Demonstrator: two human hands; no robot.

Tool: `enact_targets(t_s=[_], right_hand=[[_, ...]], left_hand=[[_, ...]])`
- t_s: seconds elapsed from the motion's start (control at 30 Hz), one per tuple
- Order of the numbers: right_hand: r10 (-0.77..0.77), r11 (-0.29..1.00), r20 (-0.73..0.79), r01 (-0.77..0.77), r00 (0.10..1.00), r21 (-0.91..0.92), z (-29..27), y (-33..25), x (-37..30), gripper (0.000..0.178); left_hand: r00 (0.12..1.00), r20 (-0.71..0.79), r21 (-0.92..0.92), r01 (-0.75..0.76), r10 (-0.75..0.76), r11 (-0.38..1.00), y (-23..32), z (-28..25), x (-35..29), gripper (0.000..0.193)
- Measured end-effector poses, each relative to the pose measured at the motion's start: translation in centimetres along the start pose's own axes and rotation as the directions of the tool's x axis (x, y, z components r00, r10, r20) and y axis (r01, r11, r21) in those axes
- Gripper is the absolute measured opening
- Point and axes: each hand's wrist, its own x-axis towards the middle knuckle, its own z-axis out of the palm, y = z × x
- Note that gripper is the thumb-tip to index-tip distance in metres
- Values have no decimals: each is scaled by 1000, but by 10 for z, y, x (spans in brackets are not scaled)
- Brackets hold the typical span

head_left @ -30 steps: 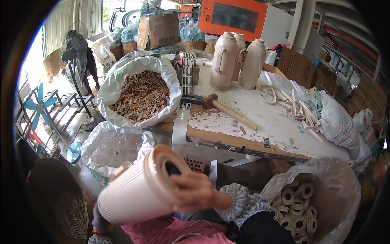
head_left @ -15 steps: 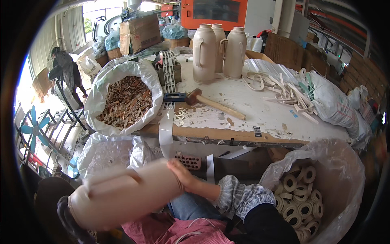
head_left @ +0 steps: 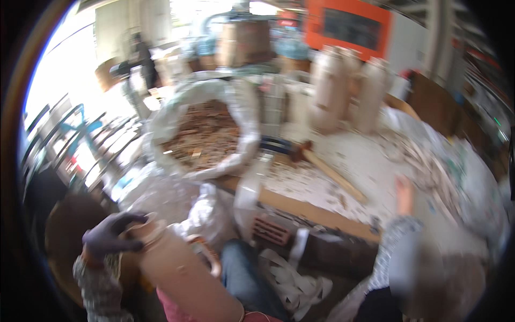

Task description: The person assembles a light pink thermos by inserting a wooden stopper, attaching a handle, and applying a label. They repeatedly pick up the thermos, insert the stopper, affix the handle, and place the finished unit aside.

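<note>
My left hand [head_left: 113,234], in a dark grey glove, grips the open rim of a pale pink-beige thermos jug [head_left: 185,271]. The jug leans across my lap at the lower left, rim end up, and its looped handle [head_left: 211,256] faces right. My bare right hand [head_left: 405,196] stretches over the right part of the table, near a heap of pale strips [head_left: 434,174]. Motion smears its fingers, and nothing can be made out in them. A wooden-handled hammer [head_left: 335,174] lies on the table to the left of that hand.
Several similar jugs [head_left: 328,91] stand at the table's back. A white sack of brown scraps [head_left: 201,139] sits left of the hammer, with a clear plastic bag [head_left: 161,188] below it. A white bulging sack [head_left: 475,177] borders the table on the right.
My right hand has let go of the jug and moved up and right over the table. The jug now stands steeper, held by my left hand. The whole view has shifted and blurred.
</note>
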Motion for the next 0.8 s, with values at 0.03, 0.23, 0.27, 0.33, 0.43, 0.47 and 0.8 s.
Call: enact_targets(t_s=[0.03, 0.23, 0.27, 0.33, 0.43, 0.47, 0.8], right_hand=[[111, 994, 209, -104, 972, -44, 11, 38, 7, 35], [759, -45, 266, -360, 594, 932, 20, 225, 112, 25], [813, -33, 252, -391, 525, 920, 26, 226, 107, 22], [827, -7, 251, -437, 503, 899, 26, 212, 101, 19], [745, 75, 263, -469, 613, 880, -10, 195, 72, 22], [708, 101, 302, -515, 638, 851, -4, 144, 47, 24], [-293, 933, -106, 261, 950, -246, -90, 11, 59, 30]], left_hand=[[997, 67, -18, -41, 42, 999, 6, -1, 6, 38], [974, -109, 168, -181, 201, 969, 1, 3, 29, 24], [958, -168, 80, -222, 233, 972, 4, 4, 27, 22], [916, -194, 290, -288, 351, 913, 8, 3, 13, 25], [865, -180, 446, -352, 468, 823, 15, 12, 8, 24], [870, -167, 448, -353, 465, 821, 22, 17, -5, 23], [667, -243, 549, -504, 704, 667, -1, 88, -61, 28]])
